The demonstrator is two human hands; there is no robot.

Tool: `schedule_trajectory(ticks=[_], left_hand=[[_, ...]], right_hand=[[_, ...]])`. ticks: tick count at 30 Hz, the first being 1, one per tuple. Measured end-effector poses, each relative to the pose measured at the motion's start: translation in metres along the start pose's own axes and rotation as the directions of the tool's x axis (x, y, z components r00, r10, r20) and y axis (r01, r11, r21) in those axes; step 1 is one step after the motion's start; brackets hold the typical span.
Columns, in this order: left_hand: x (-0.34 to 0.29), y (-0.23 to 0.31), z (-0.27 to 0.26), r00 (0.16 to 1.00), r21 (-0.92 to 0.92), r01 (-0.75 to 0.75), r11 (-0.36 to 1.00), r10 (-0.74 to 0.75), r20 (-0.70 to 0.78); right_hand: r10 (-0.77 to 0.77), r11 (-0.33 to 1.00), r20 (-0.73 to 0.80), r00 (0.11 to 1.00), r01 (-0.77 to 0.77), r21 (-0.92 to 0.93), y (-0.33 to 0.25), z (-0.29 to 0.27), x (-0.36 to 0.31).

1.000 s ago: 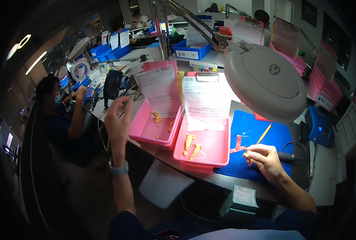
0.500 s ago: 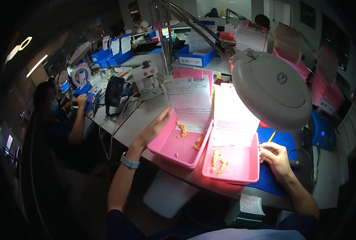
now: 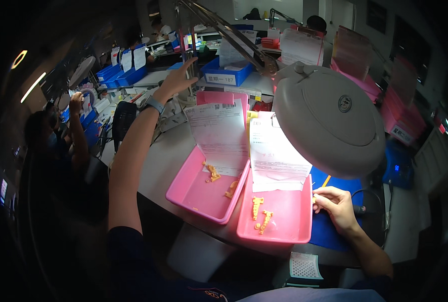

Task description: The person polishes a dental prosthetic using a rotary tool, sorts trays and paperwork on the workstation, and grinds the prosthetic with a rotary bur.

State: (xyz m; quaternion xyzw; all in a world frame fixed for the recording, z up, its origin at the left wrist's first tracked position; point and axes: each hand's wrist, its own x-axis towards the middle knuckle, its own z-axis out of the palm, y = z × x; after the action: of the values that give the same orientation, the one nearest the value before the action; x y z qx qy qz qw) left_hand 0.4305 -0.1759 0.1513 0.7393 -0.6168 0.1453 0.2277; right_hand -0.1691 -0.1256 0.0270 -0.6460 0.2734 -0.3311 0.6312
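Observation:
My left hand (image 3: 177, 79) is raised at the far left of the bench, its fingers apart, close to an upright metal post (image 3: 194, 50); I cannot tell if it touches the post. My right hand (image 3: 337, 205) is beside the right edge of a lit pink tray (image 3: 298, 229), its fingertips pinched on a small yellow piece (image 3: 314, 200), mostly hidden. Inside that tray lie yellow toothed pieces (image 3: 257, 207). A second pink tray (image 3: 191, 194) to its left holds more yellow pieces (image 3: 213, 174). Printed sheets (image 3: 279, 156) stand at the back of both trays.
A large round grey lamp head (image 3: 329, 118) on a jointed arm hangs over the right side. Under my right hand lies a blue mat (image 3: 329, 232) with a yellow stick (image 3: 326, 180). Blue bins (image 3: 229, 75) stand behind. Another person (image 3: 58, 133) works at the left.
My left hand has left the left tray's side and moved up and away toward the metal post. My right hand keeps its pinch beside the right tray. The whole view has shifted slightly.

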Motion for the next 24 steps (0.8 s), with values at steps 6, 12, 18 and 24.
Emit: schedule_trajectory(ticks=[6, 12, 18, 24], left_hand=[[0.036, 0.003, 0.027, 0.985, -0.142, 0.047, 0.989, -0.023, 0.17], [0.031, 0.027, 0.037, 0.993, -0.289, 0.12, 0.95, -0.109, 0.054], [-0.04, 0.014, -0.002, 0.992, -0.439, 0.07, 0.896, -0.108, -0.062], [-0.127, -0.001, -0.067, 0.988, -0.329, 0.116, 0.937, -0.143, -0.061]], right_hand=[[0.017, 0.999, 0.038, 0.999, -0.016, -0.033, -0.002, -0.001, -0.004], [0.018, 0.999, 0.027, 0.999, -0.017, -0.032, -0.002, 0.0, -0.007], [0.034, 0.999, -0.008, 0.999, -0.034, -0.034, -0.002, 0.002, -0.001], [0.021, 1.0, -0.032, 0.999, -0.022, -0.022, -0.003, 0.002, -0.002]])
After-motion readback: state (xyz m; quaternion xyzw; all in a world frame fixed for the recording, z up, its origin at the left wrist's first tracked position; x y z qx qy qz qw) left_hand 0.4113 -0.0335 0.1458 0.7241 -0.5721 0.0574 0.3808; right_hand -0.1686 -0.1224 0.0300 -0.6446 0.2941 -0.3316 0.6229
